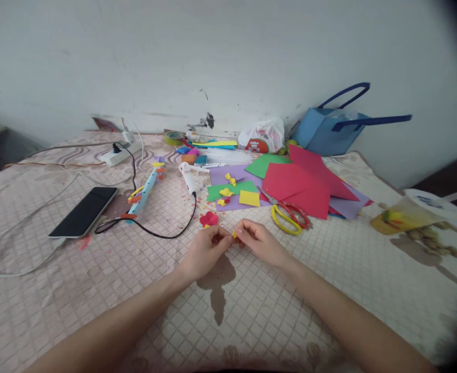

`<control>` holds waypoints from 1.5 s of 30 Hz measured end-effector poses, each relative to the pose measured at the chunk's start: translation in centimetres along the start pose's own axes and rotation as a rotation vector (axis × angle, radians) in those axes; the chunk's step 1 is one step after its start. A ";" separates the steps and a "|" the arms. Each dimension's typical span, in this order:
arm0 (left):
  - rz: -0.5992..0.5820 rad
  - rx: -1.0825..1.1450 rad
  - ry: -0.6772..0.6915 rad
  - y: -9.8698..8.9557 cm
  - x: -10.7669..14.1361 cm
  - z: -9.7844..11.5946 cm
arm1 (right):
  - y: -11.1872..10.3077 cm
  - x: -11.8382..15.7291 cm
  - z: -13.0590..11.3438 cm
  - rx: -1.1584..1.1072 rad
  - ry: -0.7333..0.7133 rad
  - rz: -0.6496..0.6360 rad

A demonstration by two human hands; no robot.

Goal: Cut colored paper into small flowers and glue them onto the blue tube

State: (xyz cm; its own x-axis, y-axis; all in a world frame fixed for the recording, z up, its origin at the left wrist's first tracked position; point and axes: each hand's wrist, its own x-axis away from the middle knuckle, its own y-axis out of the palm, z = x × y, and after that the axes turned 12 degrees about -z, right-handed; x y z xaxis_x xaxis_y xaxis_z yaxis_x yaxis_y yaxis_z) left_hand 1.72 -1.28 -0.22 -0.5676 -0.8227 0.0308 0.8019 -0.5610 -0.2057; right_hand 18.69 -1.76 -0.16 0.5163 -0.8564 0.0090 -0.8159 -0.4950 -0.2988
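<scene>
A small yellow paper piece (234,234) is pinched between the thumb and fingers of my right hand (261,241). My left hand (207,251) is closed in a pinch right against it; its fingertips meet the piece, though what lies between them is partly hidden. Just beyond my left hand is a red paper flower (209,218), with a bit of yellow showing at its lower edge. Several folded yellow paper shapes (226,192) and a flat yellow paper rectangle (249,198) lie on green and purple sheets farther back. Scissors (286,217) with red and yellow handles rest beyond my right hand.
A white glue gun (188,178) trails a black cord. On the left are a smartphone (84,212), a light-blue decorated strip (145,191) and a power strip (122,154). Red paper sheets (298,186), a blue bag (325,129) and a tilted drink cup (411,212) occupy the right.
</scene>
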 end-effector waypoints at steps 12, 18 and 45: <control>0.047 0.213 0.024 -0.5 -0.5 -0.5 | -9.1 1.2 2.5 0.749 0.228 0.376; 0.081 0.323 0.009 -1.2 -0.9 -0.4 | -14.2 2.6 6.2 0.906 0.423 0.431; 0.131 0.617 0.054 -3.1 -2.7 1.4 | -3.6 1.3 0.9 0.205 0.051 0.184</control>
State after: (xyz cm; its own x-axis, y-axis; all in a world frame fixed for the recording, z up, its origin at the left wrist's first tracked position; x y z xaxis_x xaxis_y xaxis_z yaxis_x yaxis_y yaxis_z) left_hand 1.03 2.57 1.70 -0.4535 -0.8912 -0.0088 0.8161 -0.4192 0.3979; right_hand 22.50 -0.93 0.10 0.3460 -0.9381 -0.0164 -0.8223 -0.2948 -0.4867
